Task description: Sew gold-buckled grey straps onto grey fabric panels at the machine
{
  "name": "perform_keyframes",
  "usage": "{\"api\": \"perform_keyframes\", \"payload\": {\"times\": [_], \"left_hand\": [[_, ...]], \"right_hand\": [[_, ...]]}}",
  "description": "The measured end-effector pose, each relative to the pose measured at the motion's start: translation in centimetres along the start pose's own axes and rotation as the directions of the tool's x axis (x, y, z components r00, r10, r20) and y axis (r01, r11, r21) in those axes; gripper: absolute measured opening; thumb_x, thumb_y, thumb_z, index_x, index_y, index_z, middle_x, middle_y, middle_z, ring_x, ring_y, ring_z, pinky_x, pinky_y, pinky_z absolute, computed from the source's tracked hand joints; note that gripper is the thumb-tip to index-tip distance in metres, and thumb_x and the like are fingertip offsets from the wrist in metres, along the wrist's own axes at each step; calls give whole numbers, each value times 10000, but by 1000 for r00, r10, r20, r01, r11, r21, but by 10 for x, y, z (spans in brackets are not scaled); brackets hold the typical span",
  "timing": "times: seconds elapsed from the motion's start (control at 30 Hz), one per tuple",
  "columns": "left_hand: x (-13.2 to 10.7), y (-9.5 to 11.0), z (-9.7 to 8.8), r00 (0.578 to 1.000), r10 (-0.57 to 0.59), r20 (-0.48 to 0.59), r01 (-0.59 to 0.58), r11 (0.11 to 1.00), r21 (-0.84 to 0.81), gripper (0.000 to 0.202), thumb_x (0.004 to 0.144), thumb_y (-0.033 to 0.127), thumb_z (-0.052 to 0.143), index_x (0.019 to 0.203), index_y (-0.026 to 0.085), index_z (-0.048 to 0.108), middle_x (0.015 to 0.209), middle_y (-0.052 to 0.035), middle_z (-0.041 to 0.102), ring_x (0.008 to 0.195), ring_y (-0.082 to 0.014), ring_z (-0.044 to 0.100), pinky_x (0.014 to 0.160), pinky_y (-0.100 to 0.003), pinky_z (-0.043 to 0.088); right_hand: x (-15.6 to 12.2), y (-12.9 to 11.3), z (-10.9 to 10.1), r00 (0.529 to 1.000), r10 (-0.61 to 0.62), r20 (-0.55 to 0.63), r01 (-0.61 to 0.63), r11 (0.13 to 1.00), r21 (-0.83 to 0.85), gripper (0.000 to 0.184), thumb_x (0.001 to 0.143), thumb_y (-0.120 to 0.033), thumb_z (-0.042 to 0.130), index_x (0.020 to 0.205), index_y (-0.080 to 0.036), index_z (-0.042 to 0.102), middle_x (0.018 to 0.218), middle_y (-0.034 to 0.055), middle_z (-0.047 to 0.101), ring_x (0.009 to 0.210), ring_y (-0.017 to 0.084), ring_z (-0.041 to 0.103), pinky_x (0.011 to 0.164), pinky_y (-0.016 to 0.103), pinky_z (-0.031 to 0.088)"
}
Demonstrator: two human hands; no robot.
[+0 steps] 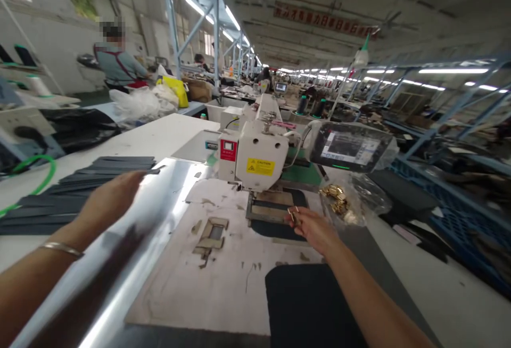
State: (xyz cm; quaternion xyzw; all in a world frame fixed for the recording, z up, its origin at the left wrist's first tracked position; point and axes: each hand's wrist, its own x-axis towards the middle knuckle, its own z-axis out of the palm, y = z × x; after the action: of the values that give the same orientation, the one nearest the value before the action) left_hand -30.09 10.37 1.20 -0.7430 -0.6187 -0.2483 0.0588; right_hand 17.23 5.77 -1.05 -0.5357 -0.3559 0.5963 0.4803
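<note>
My left hand (114,196) is closed at the right end of a pile of dark fabric strips (107,170). A dark strip end (157,170) pokes out past its fingertips; blur hides most of the grip. In my right hand (313,228) a small gold rectangular buckle (294,214) is pinched between thumb and fingers. That hand hovers at the right of the sewing machine's metal clamp frame (249,210), over a dark fabric panel (271,231) lying under the clamp. Another dark panel (307,300) lies nearer me, partly below my right forearm.
A plastic bag of gold buckles (339,201) lies right of the sewing machine head (261,151), below a control screen (351,146). The pale template board (179,279) has a rectangular cutout (215,232). Beside it is a shiny metal plate (147,220). A co-worker (115,60) stands back left.
</note>
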Motion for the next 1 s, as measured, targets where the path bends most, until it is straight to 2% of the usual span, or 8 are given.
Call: {"api": "perform_keyframes", "payload": {"times": [0.07, 0.17, 0.27, 0.33, 0.53, 0.73, 0.87, 1.0], "left_hand": [[-1, 54, 14, 987, 57, 148, -65, 997, 50, 541, 1014, 508, 154, 1275, 196, 511, 1027, -14, 682, 838, -180, 659, 761, -280, 497], [-9, 149, 35, 903, 189, 386, -212, 977, 17, 347, 1020, 372, 280, 1223, 223, 519, 913, -29, 712, 689, -174, 674, 625, -252, 505], [-17, 226, 54, 846, 350, 402, -369, 929, -32, 249, 1007, 302, 331, 1070, 198, 547, 832, -60, 707, 695, -221, 692, 598, -295, 522], [-18, 258, 64, 812, 438, 385, -455, 889, -51, 175, 976, 204, 379, 1040, 180, 539, 823, -75, 704, 713, -242, 703, 592, -309, 529], [-11, 286, 78, 808, 485, 334, -509, 860, -17, 152, 916, 112, 440, 1025, 131, 543, 785, -116, 702, 720, -280, 716, 582, -322, 527], [-8, 294, 83, 804, 489, 337, -504, 862, -48, 154, 928, 150, 451, 1001, 117, 582, 740, -120, 694, 707, -281, 712, 584, -319, 514], [0, 303, 89, 796, 512, 322, -510, 855, -96, 181, 943, 157, 442, 1041, 113, 587, 818, -122, 698, 760, -258, 705, 636, -326, 520], [4, 306, 99, 830, 522, 196, -510, 853, -112, 196, 956, 165, 427, 1053, 120, 591, 952, -116, 686, 901, -236, 669, 800, -371, 511]], "right_hand": [[0, 8, -3, 998, -66, 9, 66, 994, -84, 235, 717, -323, 702, 880, -169, 632, 807, 76, 686, 612, 119, 543, 448, 188, 305], [1, 18, -5, 985, -167, 41, 171, 969, -180, 301, 734, -419, 676, 911, -183, 617, 817, 54, 667, 610, 113, 511, 447, 192, 263], [0, 24, -4, 976, -203, 77, 217, 940, -264, 298, 765, -440, 608, 935, -196, 586, 814, 41, 654, 616, 120, 508, 453, 196, 261], [1, 27, -5, 971, -219, 99, 239, 906, -348, 270, 797, -427, 549, 954, -207, 566, 816, 37, 653, 625, 131, 525, 465, 206, 302], [4, 28, -15, 890, -433, 142, 395, 575, -717, 217, 891, -246, 382, 1045, -225, 534, 797, 26, 680, 673, 174, 607, 670, 307, 473], [3, 26, -16, 822, -526, 217, 414, 292, -862, 287, 880, -155, 352, 1115, -174, 516, 871, 96, 696, 815, 244, 667, 781, 360, 479], [-3, 26, -7, 816, -517, 260, 441, 265, -858, 320, 866, -151, 340, 1133, -171, 515, 903, 105, 691, 824, 249, 665, 762, 356, 475], [0, 18, -13, 857, -479, 190, 399, 383, -833, 194, 889, -289, 416, 992, -229, 570, 752, 38, 662, 706, 212, 634, 660, 312, 457]]}}
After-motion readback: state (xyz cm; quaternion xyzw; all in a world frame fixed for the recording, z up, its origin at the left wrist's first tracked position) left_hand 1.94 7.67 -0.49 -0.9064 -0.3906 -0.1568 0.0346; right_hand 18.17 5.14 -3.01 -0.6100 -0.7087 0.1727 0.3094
